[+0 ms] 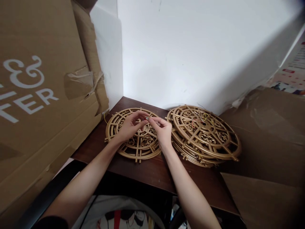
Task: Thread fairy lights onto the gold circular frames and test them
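The left hand (132, 127) and right hand (163, 129) pinch one small part (147, 118) over one gold disc (138, 148); one stack of discs (199, 127), uncountable, sits right on the tabletop (152, 170).

White wall (176, 57) rises beyond a dark tabletop (147, 171).
A white-lettered cardboard box (57, 127) stands left; a brown carton (269, 136), right.

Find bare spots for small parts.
Bare tabletop: front strip between left gold disc and front edge; left strip between that disc and left carton.
Crowded: right side, gold disc stack near right carton; left hand and right hand above left gold disc.
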